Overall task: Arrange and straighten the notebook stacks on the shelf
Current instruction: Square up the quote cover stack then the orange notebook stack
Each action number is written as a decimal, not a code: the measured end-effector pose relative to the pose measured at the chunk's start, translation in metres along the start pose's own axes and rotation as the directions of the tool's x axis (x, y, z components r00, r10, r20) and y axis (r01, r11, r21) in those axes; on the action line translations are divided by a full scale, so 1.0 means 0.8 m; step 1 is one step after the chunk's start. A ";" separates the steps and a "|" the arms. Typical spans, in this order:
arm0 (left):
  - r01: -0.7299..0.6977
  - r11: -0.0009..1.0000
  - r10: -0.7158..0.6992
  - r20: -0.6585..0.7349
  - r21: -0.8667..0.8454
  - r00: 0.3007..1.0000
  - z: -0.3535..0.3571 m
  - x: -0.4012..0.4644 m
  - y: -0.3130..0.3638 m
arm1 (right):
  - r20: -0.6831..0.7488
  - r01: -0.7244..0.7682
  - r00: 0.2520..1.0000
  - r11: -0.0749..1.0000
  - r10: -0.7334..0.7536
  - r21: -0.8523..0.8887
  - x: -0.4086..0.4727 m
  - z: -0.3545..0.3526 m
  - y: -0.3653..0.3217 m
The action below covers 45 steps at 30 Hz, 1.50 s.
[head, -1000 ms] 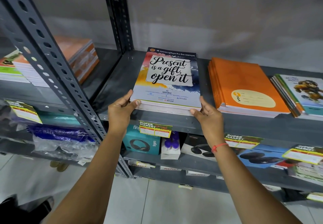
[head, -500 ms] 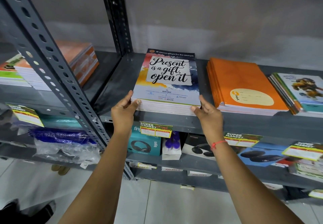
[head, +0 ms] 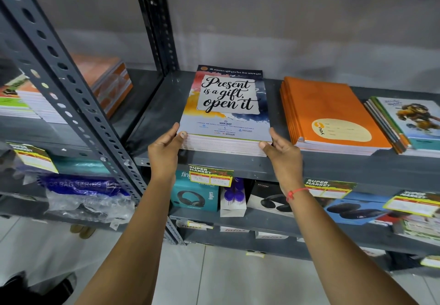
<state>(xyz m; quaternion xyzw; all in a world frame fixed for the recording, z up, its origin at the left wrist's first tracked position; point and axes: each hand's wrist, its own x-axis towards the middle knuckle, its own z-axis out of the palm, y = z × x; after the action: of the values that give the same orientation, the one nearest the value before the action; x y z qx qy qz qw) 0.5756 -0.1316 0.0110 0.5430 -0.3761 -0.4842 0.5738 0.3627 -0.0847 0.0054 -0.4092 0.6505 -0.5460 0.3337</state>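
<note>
Both near corners of the "Present is a gift, open it" notebook stack [head: 225,116] are clasped at once: the left hand [head: 164,152] is pressed against the stack's near left corner, thumb laid on the top cover and fingers set against the page edges, while the right hand [head: 283,154] is cupped around the near right corner, thumb against the page edges there. Neither hand is closed into a fist; each is held partly open and gripping the stack from its side. A red thread [head: 294,192] is worn at the right wrist.

The stack is seated on the grey metal shelf [head: 262,164], at its front edge and toward the left end, close to the perforated upright post [head: 71,104]. Its near page edges are seen slightly stepped, with the lower books showing beyond the top cover. Just beside it to the right, apart by a narrow strip of bare shelf, an orange notebook stack [head: 331,114] is laid, and a stack with a cartoon cover [head: 409,123] is placed at the right end, touching or nearly touching the orange one.

A yellow price tag [head: 210,176] is fixed to the shelf's front edge below the held stack. Boxed headphones [head: 194,195] are kept on the shelf underneath.
</note>
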 end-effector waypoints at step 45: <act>-0.117 0.975 0.084 0.178 0.188 0.980 0.278 -0.152 -0.043 | 0.040 0.023 0.999 0.996 -0.026 0.090 0.062 -0.278 0.058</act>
<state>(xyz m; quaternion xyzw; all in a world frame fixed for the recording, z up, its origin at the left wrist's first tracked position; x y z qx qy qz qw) 0.3273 -0.0697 0.0165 0.5345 -0.4969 -0.4590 0.5067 0.1370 -0.0284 0.0006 -0.4130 0.6133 -0.5701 0.3583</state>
